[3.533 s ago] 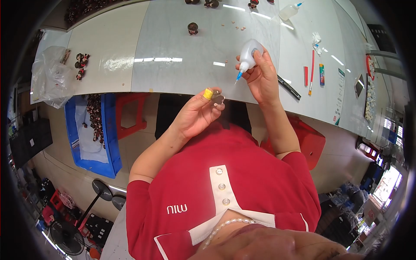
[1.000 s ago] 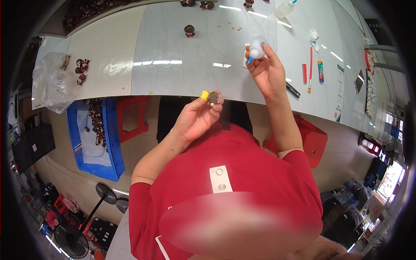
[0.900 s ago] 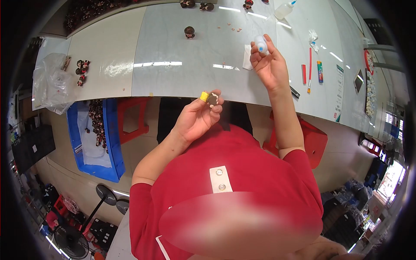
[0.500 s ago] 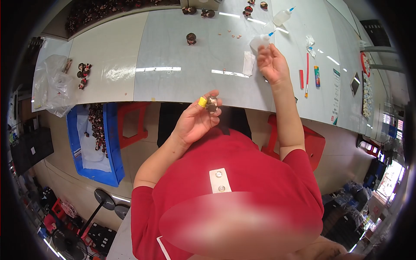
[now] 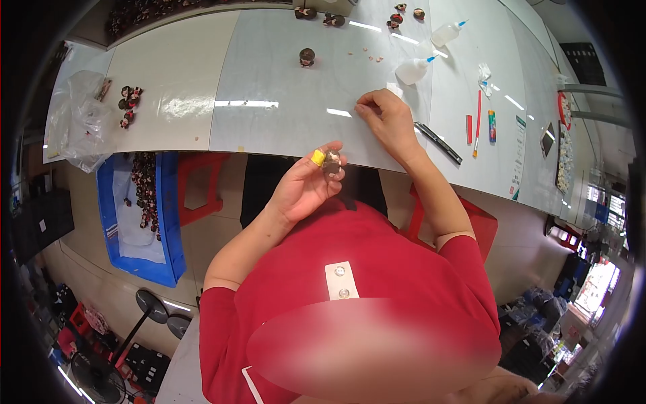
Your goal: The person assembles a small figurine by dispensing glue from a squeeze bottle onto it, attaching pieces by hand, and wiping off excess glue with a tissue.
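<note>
My left hand (image 5: pixel 306 185) is closed around a small brown-haired figurine (image 5: pixel 332 163) just off the table's near edge. Yellow tape (image 5: pixel 317 157) wraps one of its digits. Over the table, my right hand (image 5: pixel 389 122) has its fingers curled and the fingertips together low at the surface; whatever they pinch, if anything, is too small to see. Behind that hand a white paper slip (image 5: pixel 394 89) is partly covered. A clear squeeze bottle with a blue tip (image 5: pixel 413 70) lies beyond it, and a black pen (image 5: pixel 439 143) rests to its right.
Tiny pale pieces (image 5: pixel 369 58) and a single figurine (image 5: pixel 307 57) are farther back. A second squeeze bottle (image 5: pixel 447 33), a red-handled brush (image 5: pixel 478 124) and a lighter-like tube (image 5: pixel 492 126) lie right. A plastic bag (image 5: pixel 84 121) and a blue crate (image 5: pixel 176 222) of figurines are left.
My right hand has moved left and toward me, away from the squeeze bottle, and its fingers have drawn together. My left hand keeps the figurine in place. The view has shifted slightly.
</note>
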The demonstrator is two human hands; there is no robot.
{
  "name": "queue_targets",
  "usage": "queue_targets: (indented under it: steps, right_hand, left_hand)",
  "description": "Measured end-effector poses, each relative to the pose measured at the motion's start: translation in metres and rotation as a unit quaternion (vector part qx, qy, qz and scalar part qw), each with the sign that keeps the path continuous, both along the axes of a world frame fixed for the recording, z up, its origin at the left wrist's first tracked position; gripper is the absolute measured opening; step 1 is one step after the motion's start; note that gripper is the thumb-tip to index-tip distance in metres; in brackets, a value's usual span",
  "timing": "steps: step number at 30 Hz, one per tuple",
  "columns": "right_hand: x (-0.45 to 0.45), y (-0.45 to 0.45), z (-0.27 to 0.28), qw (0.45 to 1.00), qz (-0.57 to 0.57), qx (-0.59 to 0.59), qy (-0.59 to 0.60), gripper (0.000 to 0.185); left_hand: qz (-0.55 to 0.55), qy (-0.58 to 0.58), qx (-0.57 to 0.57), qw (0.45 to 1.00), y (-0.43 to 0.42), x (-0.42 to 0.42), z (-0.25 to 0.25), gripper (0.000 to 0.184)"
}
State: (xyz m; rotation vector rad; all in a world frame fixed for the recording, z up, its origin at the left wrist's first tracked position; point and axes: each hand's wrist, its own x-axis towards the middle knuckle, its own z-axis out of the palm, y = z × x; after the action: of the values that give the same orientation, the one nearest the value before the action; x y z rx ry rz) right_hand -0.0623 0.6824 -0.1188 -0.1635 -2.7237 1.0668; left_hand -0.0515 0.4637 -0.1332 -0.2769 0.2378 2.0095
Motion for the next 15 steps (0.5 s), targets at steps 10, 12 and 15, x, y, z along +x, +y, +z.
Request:
queue_targets:
  steps: [10, 12, 15]
  right_hand:
    - [-0.006, -0.007, -0.002, 0.990, 0.027, 0.135, -0.034, 0.011]
    - [-0.007, -0.004, -0.001, 0.990, 0.034, 0.128, -0.051, 0.011]
    - [0.006, -0.008, 0.010, 0.995, 0.043, -0.078, -0.052, 0.009]
  left_hand:
    - [0.003, 0.004, -0.002, 1.000, -0.001, 0.000, 0.003, 0.042]
    - [0.007, -0.005, -0.001, 1.000, -0.002, 0.000, 0.003, 0.041]
    - [0.018, -0.007, -0.004, 1.000, -0.003, 0.000, 0.004, 0.039]
